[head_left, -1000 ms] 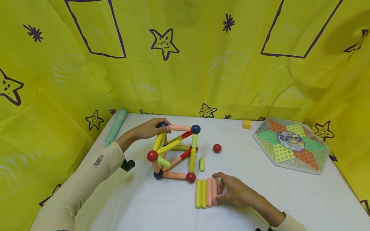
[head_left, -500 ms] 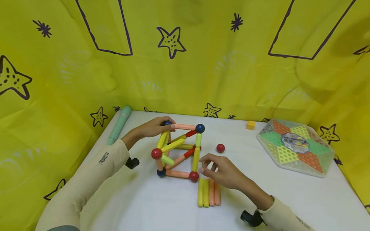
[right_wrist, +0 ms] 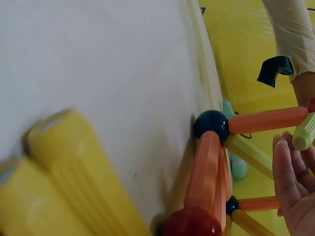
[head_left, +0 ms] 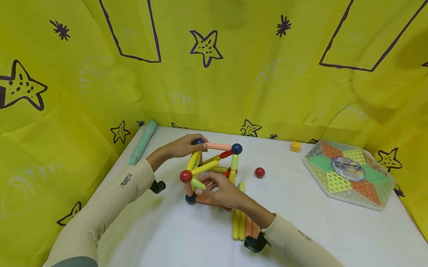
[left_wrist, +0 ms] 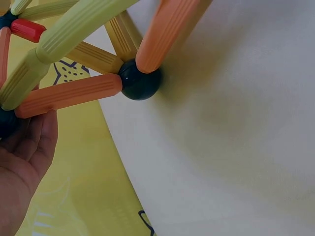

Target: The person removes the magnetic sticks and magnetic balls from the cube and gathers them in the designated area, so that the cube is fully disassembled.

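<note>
1. While the left hand (head_left: 181,149) grips the top rear corner of the rod-and-ball frame (head_left: 212,173), fingers curled over the dark blue ball (head_left: 198,141) there, the frame sits mid-table directly under that grip.
2. Right hand (head_left: 222,190) is at the frame's front face, fingers curled in toward the short light-green rod (head_left: 198,183) just below the red ball (head_left: 185,175). It looks like a pinch on that rod, but I can't tell for sure; the right wrist view only shows fingertips (right_wrist: 290,172) just beside a green rod end.
3. Judgement: the step is seating or adjusting that short rod. Keep the left grip firm so the frame doesn't rack, and move only the rod's free end.
4. Line the rod end up with the ball before letting it snap on; pushing sideways would likely pop the neighbouring joints.
5. Behind the right wrist: spare rods (head_left: 244,224), yellow and orange, lying side by side. Loose red ball (head_left: 259,172) sits beyond the fingers, to their right, apart from the frame.
6. Farther right: hexagonal board (head_left: 350,171), small yellow block (head_left: 295,146). Green tube (head_left: 143,142) lies left of the left hand.
</note>
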A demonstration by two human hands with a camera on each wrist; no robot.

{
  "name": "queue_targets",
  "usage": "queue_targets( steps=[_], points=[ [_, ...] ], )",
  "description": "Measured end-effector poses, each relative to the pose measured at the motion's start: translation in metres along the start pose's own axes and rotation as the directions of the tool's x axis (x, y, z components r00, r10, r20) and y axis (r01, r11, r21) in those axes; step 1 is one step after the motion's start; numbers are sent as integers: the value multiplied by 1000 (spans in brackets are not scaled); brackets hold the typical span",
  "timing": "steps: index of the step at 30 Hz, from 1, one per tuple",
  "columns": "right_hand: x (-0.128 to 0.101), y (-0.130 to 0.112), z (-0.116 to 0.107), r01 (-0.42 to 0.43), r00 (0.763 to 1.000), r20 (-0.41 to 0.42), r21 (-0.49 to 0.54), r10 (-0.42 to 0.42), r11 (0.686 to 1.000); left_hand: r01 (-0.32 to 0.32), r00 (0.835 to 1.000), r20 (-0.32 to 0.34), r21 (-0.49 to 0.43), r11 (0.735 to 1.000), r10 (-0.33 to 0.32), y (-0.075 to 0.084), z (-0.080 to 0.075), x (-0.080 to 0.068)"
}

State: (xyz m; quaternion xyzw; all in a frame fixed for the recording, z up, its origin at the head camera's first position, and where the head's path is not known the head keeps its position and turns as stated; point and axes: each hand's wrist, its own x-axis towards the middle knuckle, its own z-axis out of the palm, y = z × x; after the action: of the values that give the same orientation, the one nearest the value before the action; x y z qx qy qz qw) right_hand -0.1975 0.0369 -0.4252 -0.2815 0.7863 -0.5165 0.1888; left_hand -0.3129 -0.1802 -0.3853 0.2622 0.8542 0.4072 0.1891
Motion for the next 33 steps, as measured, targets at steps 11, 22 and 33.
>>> queue_targets(
  steps=[11, 22, 33],
  points=[
    [14, -1, 21, -87, 996, 51, 243, 77, 966, 7, 1000, 1, 13, 1000, -7, 2, 1, 0],
    [15, -5, 27, -78, 997, 26, 212, 74, 974, 7, 1000, 2, 15, 1000, -7, 4, 1, -1],
    [13, -8, 28, -38, 999, 5, 268, 38, 963, 21, 1000, 0, 19, 1000, -21, 6, 2, 0]
  ],
)
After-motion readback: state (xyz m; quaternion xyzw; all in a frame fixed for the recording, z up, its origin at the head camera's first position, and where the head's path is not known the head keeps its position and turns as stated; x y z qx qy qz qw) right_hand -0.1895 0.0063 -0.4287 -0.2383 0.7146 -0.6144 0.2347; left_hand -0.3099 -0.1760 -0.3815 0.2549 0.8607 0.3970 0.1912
